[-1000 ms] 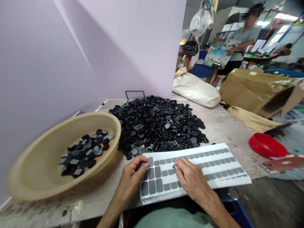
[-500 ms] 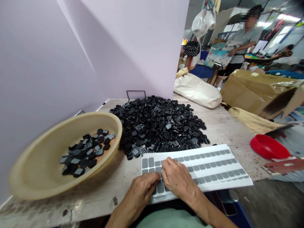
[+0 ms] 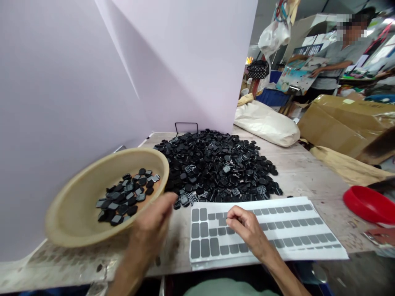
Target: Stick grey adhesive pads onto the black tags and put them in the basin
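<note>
My left hand (image 3: 149, 230) is smeared by motion at the near right edge of the beige basin (image 3: 61, 224); what it may hold is hidden. Over the white sheet (image 3: 243, 260) with rows of grey rounded stickers, my right hand (image 3: 248, 230) is closed, thumb and forefinger pinched at something small and dark that I cannot make out. Small black pieces, several with grey faces, lie inside the basin. Behind the sheet spreads a large pile of black pieces (image 3: 216, 164).
A red bowl (image 3: 368, 204) stands at the right table edge. Behind are a white sack (image 3: 267, 123) and a cardboard box (image 3: 342, 125). A pale wall (image 3: 173, 61) rises behind the basin. A person (image 3: 342, 57) stands at the back right, holding a box.
My left hand has left the sheet and moved left towards the basin. My right hand has lifted a little from the stickers. The camera view has shifted left.
</note>
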{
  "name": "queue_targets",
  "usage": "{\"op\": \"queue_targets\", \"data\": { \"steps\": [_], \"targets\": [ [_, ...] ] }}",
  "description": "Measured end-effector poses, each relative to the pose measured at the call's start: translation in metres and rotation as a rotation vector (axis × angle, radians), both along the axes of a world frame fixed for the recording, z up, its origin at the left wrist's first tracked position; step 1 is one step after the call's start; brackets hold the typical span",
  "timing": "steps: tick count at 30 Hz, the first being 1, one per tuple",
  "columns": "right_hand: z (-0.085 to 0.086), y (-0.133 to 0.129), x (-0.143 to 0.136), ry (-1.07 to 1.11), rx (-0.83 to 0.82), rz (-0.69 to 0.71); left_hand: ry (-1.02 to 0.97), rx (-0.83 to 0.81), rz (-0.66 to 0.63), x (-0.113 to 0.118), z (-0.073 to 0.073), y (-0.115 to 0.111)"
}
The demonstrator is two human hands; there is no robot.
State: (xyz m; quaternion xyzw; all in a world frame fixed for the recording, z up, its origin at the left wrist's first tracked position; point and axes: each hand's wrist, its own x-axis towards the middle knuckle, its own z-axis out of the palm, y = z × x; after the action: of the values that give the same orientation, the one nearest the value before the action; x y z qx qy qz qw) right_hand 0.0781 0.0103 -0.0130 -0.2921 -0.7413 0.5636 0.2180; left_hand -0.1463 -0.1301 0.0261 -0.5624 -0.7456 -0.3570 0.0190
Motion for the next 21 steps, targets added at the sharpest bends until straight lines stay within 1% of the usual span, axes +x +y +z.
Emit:
{"op": "queue_targets", "data": {
  "steps": [1, 3, 4, 5, 6, 7, 8, 10, 11, 12, 14, 16, 18, 21],
  "targets": [
    [-0.001, 0.0, 0.003, 0.001, -0.031, -0.007, 0.103, 0.036, 0.122, -0.014, 0.012, 0.0],
    [-0.002, -0.001, 0.009, -0.014, -0.073, -0.025, 0.352, 0.035, 0.361, -0.035, 0.032, 0.004],
    [-0.003, -0.001, 0.011, -0.028, -0.082, -0.035, 0.448, 0.025, 0.442, -0.041, 0.039, 0.007],
    [-0.004, -0.002, 0.013, -0.041, -0.085, -0.046, 0.515, 0.024, 0.49, -0.043, 0.043, 0.01],
    [-0.005, -0.002, 0.014, -0.05, -0.083, -0.055, 0.538, 0.03, 0.491, -0.042, 0.043, 0.014],
    [-0.005, -0.003, 0.015, -0.054, -0.081, -0.062, 0.521, 0.035, 0.438, -0.039, 0.039, 0.018],
    [-0.006, -0.003, 0.016, -0.055, -0.081, -0.066, 0.474, 0.029, 0.343, -0.033, 0.032, 0.022],
    [-0.006, -0.003, 0.017, -0.05, -0.083, -0.068, 0.363, -0.054, 0.109, -0.019, 0.008, 0.029],
    [-0.006, -0.003, 0.018, -0.049, -0.084, -0.069, 0.332, -0.129, 0.014, -0.013, -0.006, 0.032],
    [-0.007, -0.003, 0.019, -0.05, -0.082, -0.069, 0.328, -0.221, -0.042, -0.007, -0.02, 0.035],
    [-0.008, -0.003, 0.02, -0.059, -0.076, -0.065, 0.361, -0.384, -0.083, 0.0, -0.043, 0.041],
    [-0.009, -0.004, 0.021, -0.068, -0.066, -0.058, 0.402, -0.493, -0.073, 0.002, -0.057, 0.045],
    [-0.009, -0.004, 0.021, -0.072, -0.053, -0.056, 0.427, -0.537, -0.053, 0.001, -0.062, 0.048],
    [-0.009, -0.005, 0.021, -0.07, -0.042, -0.07, 0.438, -0.539, -0.054, -0.002, -0.063, 0.05]
  ]
}}
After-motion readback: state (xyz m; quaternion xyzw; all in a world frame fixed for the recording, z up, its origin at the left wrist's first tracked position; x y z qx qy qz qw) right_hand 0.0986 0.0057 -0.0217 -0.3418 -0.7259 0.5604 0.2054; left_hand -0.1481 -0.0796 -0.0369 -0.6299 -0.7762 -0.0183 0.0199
